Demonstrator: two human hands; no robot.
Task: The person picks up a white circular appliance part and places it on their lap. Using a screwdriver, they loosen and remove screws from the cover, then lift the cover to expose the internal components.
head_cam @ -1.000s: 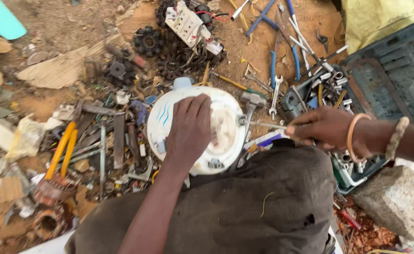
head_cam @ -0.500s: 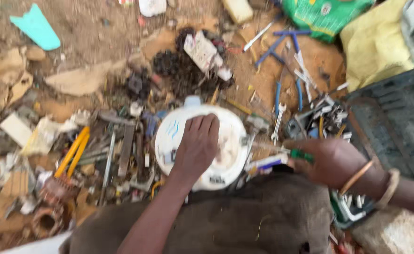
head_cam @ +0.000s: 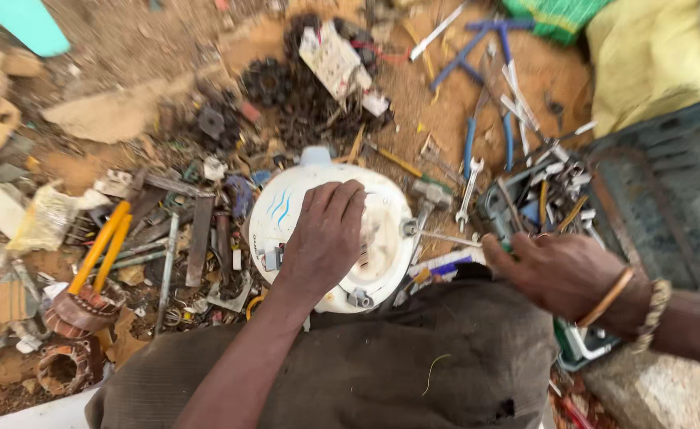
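Sandy ground; left hand (head_cam: 324,238) presses white housing (head_cam: 382,262).

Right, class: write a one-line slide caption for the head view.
Left hand steadies a round white appliance base while the right hand reaches among scattered tools.

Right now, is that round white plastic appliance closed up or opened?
Opened: the round white plastic appliance shows bare inner parts beside the left hand resting on it.

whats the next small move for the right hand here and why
Probably bring the right hand with its thin tool back to the white round appliance. The left hand lies flat on it, steadying it, while the right hand sits apart from it, beside the tray of tools.
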